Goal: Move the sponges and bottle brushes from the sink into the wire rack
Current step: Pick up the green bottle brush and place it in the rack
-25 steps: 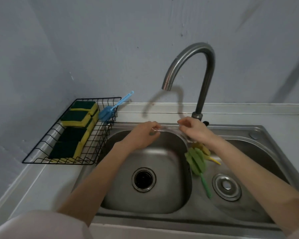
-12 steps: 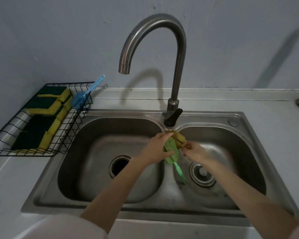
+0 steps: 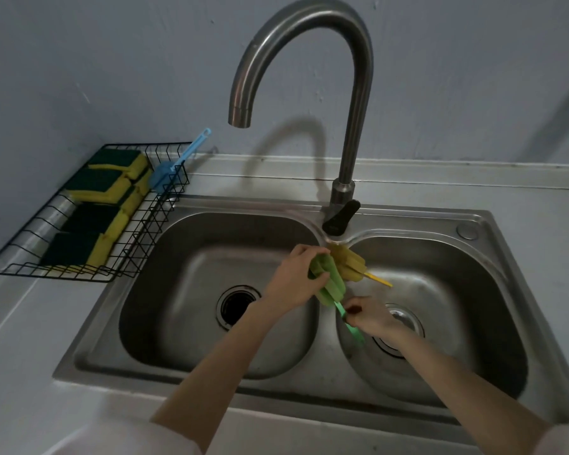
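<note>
A green bottle brush (image 3: 331, 284) lies over the divider of the double steel sink (image 3: 191, 221). My left hand (image 3: 293, 280) grips its sponge head, and my right hand (image 3: 370, 315) pinches its green handle. A yellow bottle brush (image 3: 350, 262) rests just behind it, its thin handle pointing into the right basin. The black wire rack (image 3: 23, 264) stands on the counter left of the sink. It holds several green-and-yellow sponges (image 3: 92, 221) and a blue bottle brush (image 3: 165, 174) leaning on its back right corner.
A tall curved steel faucet (image 3: 352, 93) with a black lever rises behind the divider, its spout over the left basin. Each basin has a round drain (image 3: 235, 305). A grey wall stands close behind the counter.
Both hands came down from the sink's back rim to the divider. My left hand closed on the green brush head, and my right hand slid onto its handle.
</note>
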Demonstrator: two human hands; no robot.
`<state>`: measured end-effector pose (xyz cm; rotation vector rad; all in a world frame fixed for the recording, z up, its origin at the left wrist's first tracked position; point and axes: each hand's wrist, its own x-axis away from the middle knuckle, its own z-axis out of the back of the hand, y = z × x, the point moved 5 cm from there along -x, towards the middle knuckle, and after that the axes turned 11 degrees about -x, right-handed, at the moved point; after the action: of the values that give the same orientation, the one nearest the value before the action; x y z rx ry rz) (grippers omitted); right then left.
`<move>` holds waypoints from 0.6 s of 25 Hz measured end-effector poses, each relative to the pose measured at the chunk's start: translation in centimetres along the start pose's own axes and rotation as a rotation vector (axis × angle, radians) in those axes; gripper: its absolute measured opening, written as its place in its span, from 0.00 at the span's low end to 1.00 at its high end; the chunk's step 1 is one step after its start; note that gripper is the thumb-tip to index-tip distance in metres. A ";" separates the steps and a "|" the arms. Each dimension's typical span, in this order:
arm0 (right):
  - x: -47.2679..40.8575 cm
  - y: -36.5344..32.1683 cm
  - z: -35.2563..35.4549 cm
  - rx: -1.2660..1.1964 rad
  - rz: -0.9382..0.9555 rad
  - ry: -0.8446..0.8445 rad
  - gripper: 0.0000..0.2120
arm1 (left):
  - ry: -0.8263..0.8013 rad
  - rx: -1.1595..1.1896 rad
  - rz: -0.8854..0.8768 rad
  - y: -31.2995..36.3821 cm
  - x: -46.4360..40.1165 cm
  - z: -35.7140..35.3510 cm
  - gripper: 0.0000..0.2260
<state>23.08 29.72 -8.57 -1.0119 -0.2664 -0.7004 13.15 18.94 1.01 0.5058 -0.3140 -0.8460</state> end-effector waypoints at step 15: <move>3.3 -13.1 -1.1 -0.013 0.281 0.026 0.08 | 0.350 0.096 0.237 -10.9 5.6 14.3 0.17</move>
<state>17.02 23.00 1.48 -1.0271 -0.0939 -0.4607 3.29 4.27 7.46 0.6801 -0.0895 -0.5021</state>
